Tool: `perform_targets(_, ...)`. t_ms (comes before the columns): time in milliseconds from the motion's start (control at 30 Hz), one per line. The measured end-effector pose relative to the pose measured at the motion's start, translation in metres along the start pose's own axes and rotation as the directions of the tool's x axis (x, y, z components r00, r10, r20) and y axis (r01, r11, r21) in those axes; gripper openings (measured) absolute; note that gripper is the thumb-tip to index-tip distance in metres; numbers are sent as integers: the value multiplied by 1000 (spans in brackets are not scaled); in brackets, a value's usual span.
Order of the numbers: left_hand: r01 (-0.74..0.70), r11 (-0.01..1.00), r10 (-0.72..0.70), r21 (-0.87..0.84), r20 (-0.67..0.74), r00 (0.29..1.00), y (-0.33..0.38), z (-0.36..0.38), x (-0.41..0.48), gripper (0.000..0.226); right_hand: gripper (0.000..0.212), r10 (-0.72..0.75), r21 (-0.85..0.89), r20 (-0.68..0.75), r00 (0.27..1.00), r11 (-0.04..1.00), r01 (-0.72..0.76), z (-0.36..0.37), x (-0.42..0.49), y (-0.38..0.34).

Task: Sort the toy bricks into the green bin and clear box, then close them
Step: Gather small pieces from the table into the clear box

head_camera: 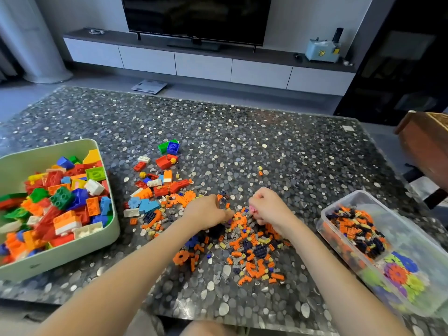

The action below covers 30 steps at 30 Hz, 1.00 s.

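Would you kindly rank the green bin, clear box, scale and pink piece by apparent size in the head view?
1. Green bin and clear box: alike, both cropped by the frame, so unranked.
2. Scale, though farthest away.
3. Pink piece.

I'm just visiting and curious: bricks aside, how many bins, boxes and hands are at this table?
Green bin: 1
Clear box: 1
Hands: 2, the left hand and the right hand, which pinches a pink piece
Total: 4
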State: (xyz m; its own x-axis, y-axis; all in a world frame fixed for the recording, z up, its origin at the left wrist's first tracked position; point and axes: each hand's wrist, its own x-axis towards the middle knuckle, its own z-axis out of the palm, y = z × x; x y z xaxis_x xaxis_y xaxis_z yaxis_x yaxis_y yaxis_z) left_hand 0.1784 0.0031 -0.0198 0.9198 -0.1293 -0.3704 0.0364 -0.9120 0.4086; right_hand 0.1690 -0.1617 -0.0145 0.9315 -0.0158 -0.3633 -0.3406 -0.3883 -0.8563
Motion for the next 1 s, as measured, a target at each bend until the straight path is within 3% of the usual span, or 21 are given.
perform_targets(67,-8,996,7,84,15,1000,1,2,1,50,7,-14,-69,19,1000,997,15,0,-7,3)
perform_targets(133,-20,993,17,119,24,1000,1,4,2,57,17,-91,-310,65,994,945,106,1,-10,2)
perform_targets(233,-46,988,41,145,38,998,5,4,3,64,20,-224,-657,139,965,708,259,7,-8,-1)
perform_targets(333,-47,994,43,96,35,998,8,3,0,61,22,-217,-817,118,969,534,218,12,-1,-6)
perform_targets(467,9,986,-11,-166,-14,1000,-6,-1,-5,39,31,-53,-839,164,985,518,168,9,5,-14)
perform_targets(600,64,823,-63,-564,21,998,-20,-16,-15,30,26,-36,-851,233,972,475,222,10,4,-20)
perform_targets(700,81,796,-84,-599,24,996,-22,-23,-21,32,23,-36,-862,257,966,443,246,12,-2,-23)
perform_targets(800,111,787,-84,-607,72,994,-21,-27,-28,28,19,-112,-873,193,975,434,223,15,-9,-18)
perform_targets(867,137,750,-86,-648,110,990,-17,-30,-35,15,13,-162,-861,125,979,473,188,15,-17,-11)
perform_targets(1000,158,587,-85,-794,134,987,-6,-32,-47,17,11,-189,-761,-39,981,641,93,6,-39,-4)
